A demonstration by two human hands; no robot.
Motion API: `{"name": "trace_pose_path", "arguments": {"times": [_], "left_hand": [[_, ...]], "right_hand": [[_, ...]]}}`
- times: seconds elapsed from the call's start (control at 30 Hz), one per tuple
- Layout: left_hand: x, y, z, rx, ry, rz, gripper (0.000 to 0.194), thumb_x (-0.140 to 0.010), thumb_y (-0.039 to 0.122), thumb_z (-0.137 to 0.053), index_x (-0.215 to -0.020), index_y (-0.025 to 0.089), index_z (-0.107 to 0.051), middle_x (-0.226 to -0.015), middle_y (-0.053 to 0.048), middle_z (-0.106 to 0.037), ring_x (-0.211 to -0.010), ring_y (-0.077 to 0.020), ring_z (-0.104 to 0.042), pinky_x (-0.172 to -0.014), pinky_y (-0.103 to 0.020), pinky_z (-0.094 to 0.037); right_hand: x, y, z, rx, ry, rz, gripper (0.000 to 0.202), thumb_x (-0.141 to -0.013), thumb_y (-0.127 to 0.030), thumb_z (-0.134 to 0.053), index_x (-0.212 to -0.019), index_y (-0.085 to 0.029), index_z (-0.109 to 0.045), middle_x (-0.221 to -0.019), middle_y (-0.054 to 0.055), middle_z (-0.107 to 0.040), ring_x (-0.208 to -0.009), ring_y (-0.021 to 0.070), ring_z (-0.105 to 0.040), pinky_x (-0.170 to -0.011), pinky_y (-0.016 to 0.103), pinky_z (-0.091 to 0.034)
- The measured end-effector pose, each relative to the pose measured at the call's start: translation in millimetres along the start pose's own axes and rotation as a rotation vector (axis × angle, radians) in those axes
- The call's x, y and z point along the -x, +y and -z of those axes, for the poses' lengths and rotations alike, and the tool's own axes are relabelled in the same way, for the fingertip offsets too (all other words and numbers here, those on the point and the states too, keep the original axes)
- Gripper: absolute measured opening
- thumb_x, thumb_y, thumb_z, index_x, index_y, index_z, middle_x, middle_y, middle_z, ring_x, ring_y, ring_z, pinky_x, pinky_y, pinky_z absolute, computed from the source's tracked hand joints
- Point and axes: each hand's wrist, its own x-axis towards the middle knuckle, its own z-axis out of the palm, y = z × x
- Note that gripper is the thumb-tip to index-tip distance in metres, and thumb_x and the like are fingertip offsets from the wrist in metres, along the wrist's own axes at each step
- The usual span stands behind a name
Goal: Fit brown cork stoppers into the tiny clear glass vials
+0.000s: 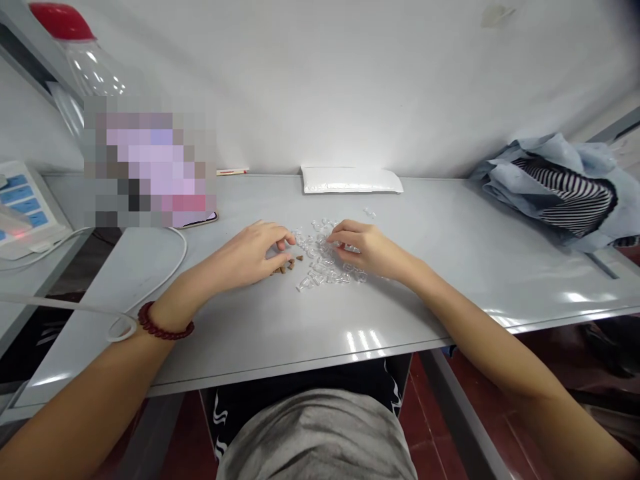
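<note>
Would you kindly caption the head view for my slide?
Both hands, left hand and right hand, pick through clear plastic pieces on a grey table.

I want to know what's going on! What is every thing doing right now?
Left hand: fingers pinched at the small brown pieces.
Right hand: fingers curled on the clear plastic pieces.
White packet: lying flat.
Blue garment: crumpled.
White cable: looped, loose.

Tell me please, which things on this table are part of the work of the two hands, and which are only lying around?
In the work:
left hand
right hand
clear plastic pieces
small brown pieces

Only lying around:
white padded bag
blue cloth
white cable
plastic bottle
</note>
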Motion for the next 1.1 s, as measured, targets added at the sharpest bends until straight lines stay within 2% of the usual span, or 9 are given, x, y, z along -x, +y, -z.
{"name": "trace_pose_path", "arguments": {"times": [0.2,0.37,0.57,0.63,0.73,0.87,1.1], "left_hand": [[2,1,-5.9,-0.065,-0.087,-0.113,0.021,-0.088,0.033,-0.049,-0.091,0.022,-0.066,-0.089,-0.003,-0.068,-0.093,-0.0230,-0.059,-0.078,-0.033,-0.047],[1,6,-11.0,-0.104,-0.073,-0.133,0.022,-0.089,0.027,-0.045,-0.084,0.020,-0.065,-0.089,-0.004,-0.069,-0.090,-0.0214,-0.060,-0.079,-0.034,-0.046],[2,8,-9.3,-0.179,-0.105,-0.136,0.025,-0.090,0.025,-0.043,-0.089,0.017,-0.066,-0.089,-0.006,-0.068,-0.088,-0.0228,-0.060,-0.078,-0.035,-0.046],[1,5,-8.9,-0.176,-0.112,-0.132,0.024,-0.089,0.027,-0.044,-0.089,0.017,-0.066,-0.089,-0.006,-0.068,-0.087,-0.0227,-0.060,-0.077,-0.035,-0.045],[0,2,-9.0,-0.158,-0.114,-0.132,0.022,-0.089,0.027,-0.047,-0.086,0.017,-0.066,-0.087,-0.006,-0.068,-0.085,-0.0221,-0.060,-0.076,-0.034,-0.044],[0,4,-8.8,-0.170,-0.089,-0.142,0.022,-0.087,0.023,-0.046,-0.083,0.017,-0.067,-0.084,-0.006,-0.069,-0.085,-0.0224,-0.060,-0.076,-0.034,-0.044],[2,15,-0.2,-0.027,0.005,-0.134,0.018,-0.081,0.025,-0.050,-0.076,0.017,-0.066,-0.075,-0.002,-0.068,-0.072,-0.0174,-0.060,-0.066,-0.028,-0.043]], "right_hand": [[-1,1,1,0.036,-0.026,-0.018,0.026,-0.095,-0.011,-0.045,-0.107,-0.011,-0.068,-0.099,0.013,-0.066,-0.079,0.0197,-0.061,-0.071,0.034,-0.049],[0,-2,0,0.069,0.070,0.069,0.023,-0.094,-0.015,-0.052,-0.112,-0.010,-0.066,-0.103,0.015,-0.065,-0.096,0.0248,-0.060,-0.083,0.039,-0.050],[0,-23,-8,0.023,0.066,0.139,0.018,-0.096,-0.024,-0.056,-0.101,-0.012,-0.068,-0.092,0.011,-0.064,-0.084,0.0212,-0.058,-0.078,0.036,-0.048],[0,-30,-14,0.023,0.068,0.177,0.017,-0.097,-0.025,-0.056,-0.100,-0.013,-0.068,-0.092,0.010,-0.065,-0.086,0.0211,-0.057,-0.081,0.036,-0.047],[-1,-38,-21,0.039,-0.004,0.232,0.018,-0.096,-0.026,-0.056,-0.104,-0.014,-0.068,-0.100,0.011,-0.066,-0.092,0.0217,-0.055,-0.084,0.037,-0.046],[-1,-43,-29,0.156,-0.049,0.247,0.020,-0.098,-0.022,-0.050,-0.102,-0.014,-0.069,-0.101,0.012,-0.066,-0.090,0.0213,-0.054,-0.082,0.036,-0.044],[-5,-41,-46,0.568,0.122,0.308,0.026,-0.092,-0.009,-0.045,-0.075,-0.013,-0.064,-0.069,0.007,-0.058,-0.073,0.0203,-0.044,-0.066,0.034,-0.030]]}}
